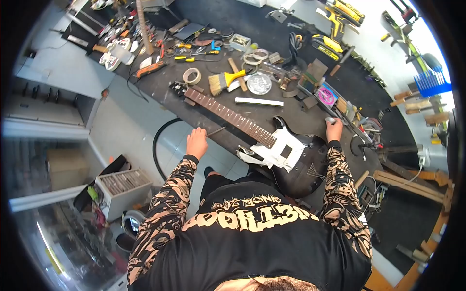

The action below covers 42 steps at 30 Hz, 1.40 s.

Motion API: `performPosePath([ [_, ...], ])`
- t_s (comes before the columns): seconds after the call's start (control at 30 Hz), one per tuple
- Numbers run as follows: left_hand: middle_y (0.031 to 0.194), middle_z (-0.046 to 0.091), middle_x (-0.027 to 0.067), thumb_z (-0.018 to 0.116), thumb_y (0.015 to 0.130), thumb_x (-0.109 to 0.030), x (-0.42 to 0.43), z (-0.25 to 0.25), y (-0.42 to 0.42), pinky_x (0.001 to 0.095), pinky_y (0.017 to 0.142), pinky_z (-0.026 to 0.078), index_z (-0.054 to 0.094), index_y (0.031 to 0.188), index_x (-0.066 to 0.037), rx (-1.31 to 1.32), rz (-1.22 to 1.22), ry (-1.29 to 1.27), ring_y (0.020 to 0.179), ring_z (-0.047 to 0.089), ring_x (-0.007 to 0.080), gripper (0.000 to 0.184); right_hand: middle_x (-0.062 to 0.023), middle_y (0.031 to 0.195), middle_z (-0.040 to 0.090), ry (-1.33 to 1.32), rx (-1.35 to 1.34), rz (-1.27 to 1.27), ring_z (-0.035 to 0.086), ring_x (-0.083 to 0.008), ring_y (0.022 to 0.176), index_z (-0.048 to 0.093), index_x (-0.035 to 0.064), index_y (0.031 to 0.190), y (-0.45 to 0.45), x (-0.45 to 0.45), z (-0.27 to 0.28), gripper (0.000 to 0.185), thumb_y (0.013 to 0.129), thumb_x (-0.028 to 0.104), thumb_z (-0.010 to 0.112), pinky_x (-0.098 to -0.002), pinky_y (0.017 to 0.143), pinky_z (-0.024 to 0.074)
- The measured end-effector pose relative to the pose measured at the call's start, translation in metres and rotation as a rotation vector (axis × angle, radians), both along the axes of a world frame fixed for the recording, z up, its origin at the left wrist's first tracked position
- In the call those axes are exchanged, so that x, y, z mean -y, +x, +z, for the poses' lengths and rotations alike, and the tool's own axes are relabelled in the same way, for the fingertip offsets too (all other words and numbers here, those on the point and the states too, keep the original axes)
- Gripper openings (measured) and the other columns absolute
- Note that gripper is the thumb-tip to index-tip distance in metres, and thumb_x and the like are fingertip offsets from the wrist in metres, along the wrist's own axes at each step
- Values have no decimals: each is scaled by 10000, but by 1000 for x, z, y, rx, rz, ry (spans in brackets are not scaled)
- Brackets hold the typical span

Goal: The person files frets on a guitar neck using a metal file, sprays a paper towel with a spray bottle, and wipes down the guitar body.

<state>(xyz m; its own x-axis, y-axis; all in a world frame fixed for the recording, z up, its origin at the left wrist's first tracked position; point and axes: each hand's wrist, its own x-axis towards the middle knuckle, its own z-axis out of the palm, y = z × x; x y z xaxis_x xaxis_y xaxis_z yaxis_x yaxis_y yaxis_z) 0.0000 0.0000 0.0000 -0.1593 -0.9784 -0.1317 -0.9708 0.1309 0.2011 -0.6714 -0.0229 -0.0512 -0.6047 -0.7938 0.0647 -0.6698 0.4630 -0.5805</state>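
My left hand is closed round a thin dark rod at the bench's front edge, left of the guitar neck. On the right, beyond the guitar body, my right hand pinches a small greyish item too small to name. Between them lies a dark electric guitar, its fretted neck pointing to the upper left. White covering lies over part of its body and beside the neck's end. A white and green bar rests behind the neck.
A yellow brush, a tape roll, a round silver lid and many hand tools lie along the back of the dark bench. Yellow power tools are at the upper right. A white drawer box stands below left.
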Motion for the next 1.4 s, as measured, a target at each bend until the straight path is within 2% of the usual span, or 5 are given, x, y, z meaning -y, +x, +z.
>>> performPosePath([
  [0.17,1193,712,184,658,1035,-73,-63,-11,15,578,982,542,656,1109,-46,-227,219,56,1197,669,423,79,-281,1319,682,-17,-11,64,654,-498,1277,693,5,1319,-2,24,-10,440,942,156,862,-546,1110,534],
  [0.33,1110,712,83,579,1189,-144,-143,-33,36,346,841,599,545,1278,-58,-882,631,456,956,736,183,128,-277,1336,669,-13,11,80,650,-502,1268,685,-3,1316,4,21,-23,441,941,145,864,-550,1101,531],
  [0.57,1149,715,95,569,1188,-166,-152,27,-18,393,936,610,561,1282,-76,-1434,841,656,1023,736,224,131,-222,1362,640,-50,94,104,695,-380,1193,642,-17,1397,-7,8,-25,561,902,60,894,-483,1067,571],
  [1.2,786,538,35,550,1012,-124,-58,163,-76,318,604,389,564,992,-55,-1813,306,649,618,437,129,73,-167,1422,561,-405,39,-19,649,-307,1194,602,13,1494,99,-109,120,508,991,-40,650,-464,1084,533],
  [1.4,821,609,33,567,1026,-82,-50,171,-45,284,573,391,604,992,-50,-1784,105,733,618,506,100,59,-132,1328,616,-469,197,58,667,-234,1104,612,16,1476,180,-139,160,454,1027,-43,643,-403,1011,562],
])
